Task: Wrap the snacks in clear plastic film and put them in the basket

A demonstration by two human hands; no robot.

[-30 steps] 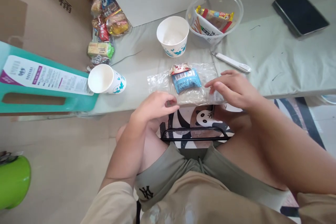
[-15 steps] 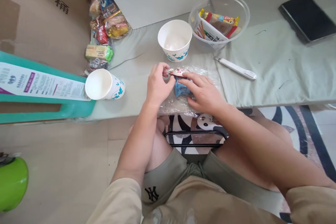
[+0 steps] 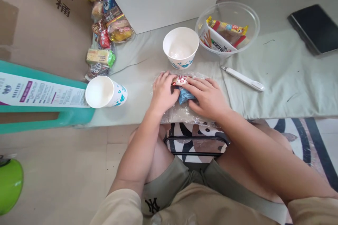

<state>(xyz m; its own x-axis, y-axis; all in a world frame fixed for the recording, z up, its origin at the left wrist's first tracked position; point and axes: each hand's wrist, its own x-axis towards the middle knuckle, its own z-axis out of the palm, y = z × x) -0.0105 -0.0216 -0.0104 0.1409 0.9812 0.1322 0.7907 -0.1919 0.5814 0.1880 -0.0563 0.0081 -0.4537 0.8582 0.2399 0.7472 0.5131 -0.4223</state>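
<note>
"Blue packet (image 3: 185, 95), then: where is it, and what's it like?"

"Soft, puffed and crinkled, between my two hands near the table edge. A white packet with red markings (image 3: 180, 80) sits at its twelve o'clock. Thin, wrinkled clear plastic (image 3: 182, 115) spreads about both; whether they are inside it or on top, I can't tell."

"And your grip?"

"Loose on both sides. My left hand (image 3: 163, 93) rests at nine o'clock, fingers bent over the plastic, thumb well parted from them and pointing at the packets. My right hand (image 3: 208, 98) lies at three, fingers stretched over the packets' right ends, thumb lower and apart. Neither is closed around anything; how hard they press, I can't tell."

"Any containers?"

"At twelve, a round paper bowl (image 3: 182, 64) with blue leaf prints; something pale and shiny shows at its bottom. At one, a clear plastic tub (image 3: 250, 24) holds a yellow-and-red packet (image 3: 227, 30) and a white packet with a stick picture (image 3: 219, 40). At nine, a leaf-printed paper cup (image 3: 120, 95)."

"Further out?"

"A slim white cutter (image 3: 243, 78) nearly at three, glossy wrapped snacks (image 3: 105, 35) heaped at ten, all on rumpled, pale green cloth (image 3: 137, 77)."
</note>
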